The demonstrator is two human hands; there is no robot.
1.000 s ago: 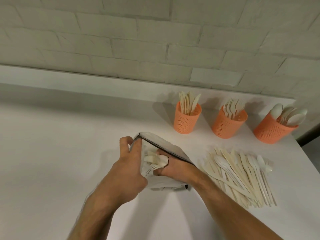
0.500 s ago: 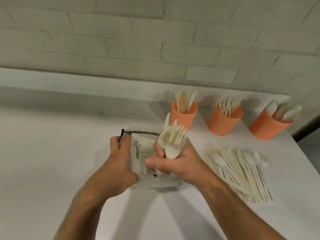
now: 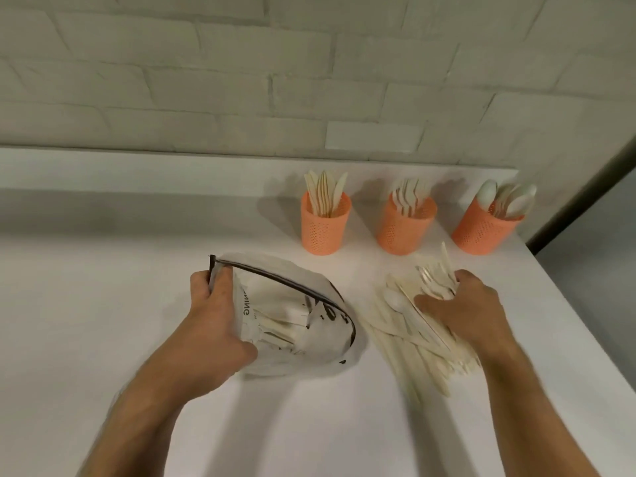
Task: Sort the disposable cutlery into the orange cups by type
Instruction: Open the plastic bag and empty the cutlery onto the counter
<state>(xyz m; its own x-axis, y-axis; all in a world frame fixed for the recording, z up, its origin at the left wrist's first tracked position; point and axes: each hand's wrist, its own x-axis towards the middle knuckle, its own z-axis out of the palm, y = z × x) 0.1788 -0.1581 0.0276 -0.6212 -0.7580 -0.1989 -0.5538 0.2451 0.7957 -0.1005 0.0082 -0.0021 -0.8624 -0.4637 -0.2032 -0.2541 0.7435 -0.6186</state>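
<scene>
On white counter [image 3: 103,339], my left hand [image 3: 213,325] grips bag [image 3: 309,325] rim, keeps it open. My right hand [image 3: 471,311] holds bunch of forks [image 3: 437,280] over loose cutlery pile [image 3: 409,335]. Three orange cups [image 3: 325,228] stand behind: knives, forks, spoons. Step, I think: emptying bag. Next: let go of bunch, reach in bag again.

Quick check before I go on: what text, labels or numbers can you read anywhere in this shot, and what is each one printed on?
"NING": dark letters, apparently the tail of a longer word, on the white bag beside the left hand that grips its rim.
Other dark marks further right on the bag: creased, unreadable.
Orange cups, loose cutlery pile under the right hand, wall: no text visible.
</scene>
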